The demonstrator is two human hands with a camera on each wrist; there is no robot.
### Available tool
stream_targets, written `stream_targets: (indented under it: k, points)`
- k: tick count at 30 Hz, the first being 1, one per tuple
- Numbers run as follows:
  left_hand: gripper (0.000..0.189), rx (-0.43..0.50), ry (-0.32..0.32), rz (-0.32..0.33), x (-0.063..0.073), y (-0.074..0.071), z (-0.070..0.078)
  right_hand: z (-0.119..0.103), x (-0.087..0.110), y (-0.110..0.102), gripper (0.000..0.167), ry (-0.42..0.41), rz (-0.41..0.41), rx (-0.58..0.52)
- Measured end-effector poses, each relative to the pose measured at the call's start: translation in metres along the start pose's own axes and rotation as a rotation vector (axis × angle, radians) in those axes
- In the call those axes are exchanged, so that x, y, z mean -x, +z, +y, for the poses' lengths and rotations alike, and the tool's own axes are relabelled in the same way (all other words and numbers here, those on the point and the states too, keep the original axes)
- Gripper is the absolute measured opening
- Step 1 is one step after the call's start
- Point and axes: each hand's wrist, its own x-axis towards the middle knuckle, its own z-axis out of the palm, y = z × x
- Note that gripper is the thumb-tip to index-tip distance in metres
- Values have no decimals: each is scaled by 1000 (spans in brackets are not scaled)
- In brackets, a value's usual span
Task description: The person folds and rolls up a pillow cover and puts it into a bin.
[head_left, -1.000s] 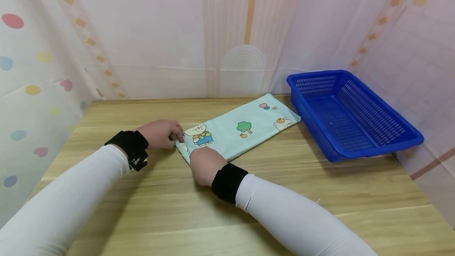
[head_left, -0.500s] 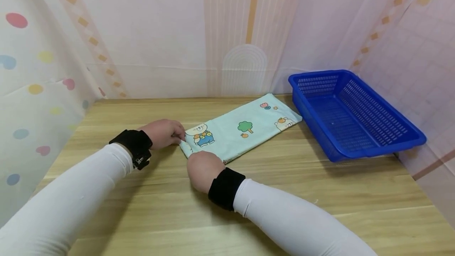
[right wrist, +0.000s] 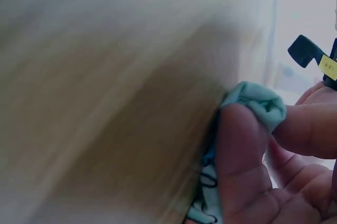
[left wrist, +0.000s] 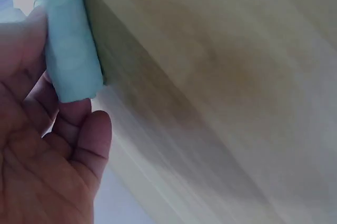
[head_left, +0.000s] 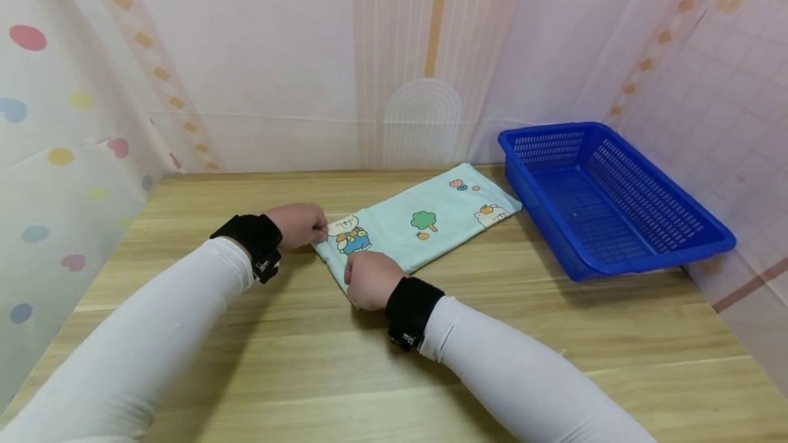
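Observation:
A light-blue folded cloth (head_left: 425, 217) printed with bears and a tree lies flat and slanted on the wooden table. Its left end is turned up into a narrow roll. At the far end of that roll, my left hand (head_left: 298, 225) pinches the fabric; the left wrist view shows the rolled cloth (left wrist: 68, 50) between thumb and fingers. My right hand (head_left: 373, 280) grips the near end of the same edge. Seen from the right wrist, the roll's open end (right wrist: 258, 100) sticks out between thumb and fingers. The hand itself hides part of the cloth's near-left corner.
A blue plastic basket (head_left: 548, 221) with slotted sides stands at the right, close beside the cloth's right corner. Printed curtains (head_left: 277, 74) hang behind the table (head_left: 295, 374) and along both sides. Black bands circle both wrists.
Both hands have shifted to the right, and the right hand is also slightly farther from me. The cloth's left edge has turned inward a little. The basket stays put.

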Motion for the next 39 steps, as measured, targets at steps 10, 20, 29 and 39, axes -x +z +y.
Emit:
stream_targets:
  k: [10, 20, 29, 39]
  points:
    - [17, -28, -4, 168, 8, 9, 6, 0, 6, 4, 12, -31, 64, 133]
    - [7, -77, 164, 262, 29, 20, -11, 2, 10, 6, 20, -56, 137, 296]
    - [14, -111, 223, 269, 38, 17, -3, 1, 13, 1, 15, -63, 87, 321]
    - [8, -104, 104, 200, 34, 10, 12, -6, 19, 7, 14, -55, 92, 334]
